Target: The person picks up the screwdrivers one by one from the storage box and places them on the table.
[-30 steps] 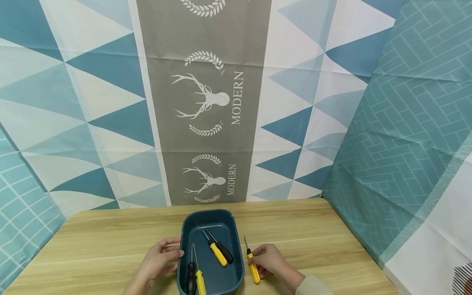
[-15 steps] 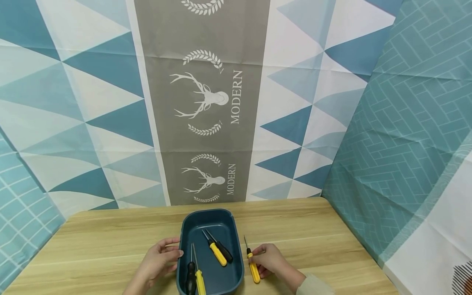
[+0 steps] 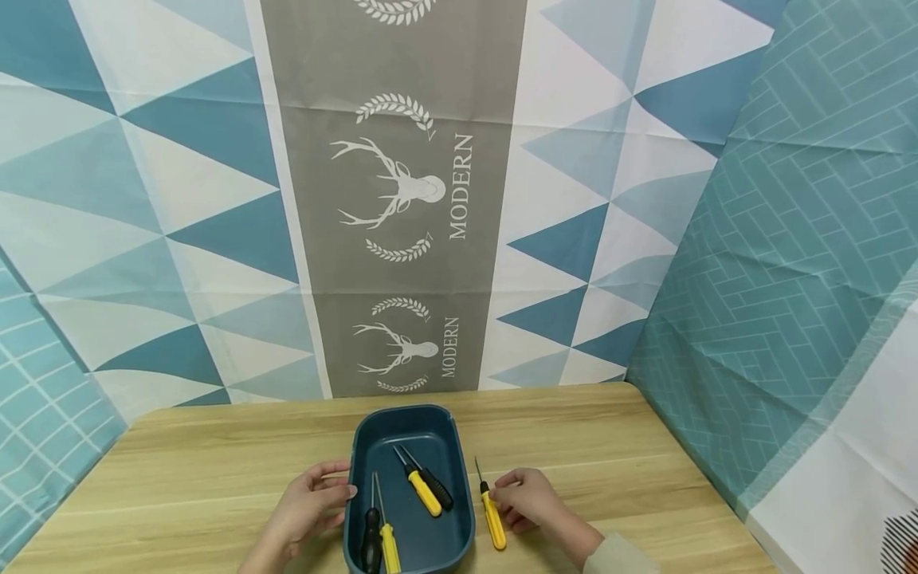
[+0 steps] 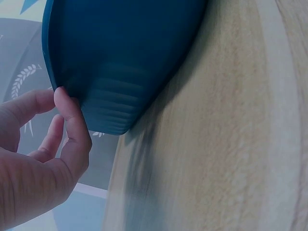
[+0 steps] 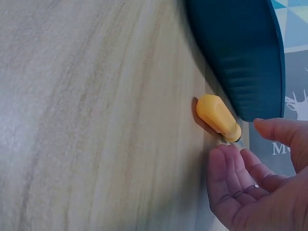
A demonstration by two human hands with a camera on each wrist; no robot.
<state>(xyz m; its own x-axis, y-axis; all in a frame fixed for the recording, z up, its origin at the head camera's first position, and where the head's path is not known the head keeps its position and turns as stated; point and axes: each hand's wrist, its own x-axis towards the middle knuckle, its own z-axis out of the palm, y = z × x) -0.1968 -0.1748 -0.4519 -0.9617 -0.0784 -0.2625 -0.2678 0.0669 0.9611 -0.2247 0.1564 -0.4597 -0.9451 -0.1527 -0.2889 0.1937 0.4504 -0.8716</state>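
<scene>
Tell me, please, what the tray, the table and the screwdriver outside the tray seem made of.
Tray: probably plastic, satin; moulded ridges show. Table: wood or laminate, fairly matt; streaky grain, possibly printed. Screwdriver: handle likely smooth plastic, by its even yellow; thin shaft probably metal.

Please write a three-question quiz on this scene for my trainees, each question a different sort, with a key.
1. Count: How many screwdrivers lie inside the blue tray?

2. Fill the blank: The loose screwdriver outside the tray, beside the right hand, has a mostly ____ handle.

3. Multiple choice: What does the left hand touch?
A) the loose screwdriver
B) the tray's rim
C) a screwdriver inside the tray

Key
1. Four: two with black handles, two with yellow.
2. Yellow.
3. B; the left wrist view shows the fingers meeting the rim.
</scene>
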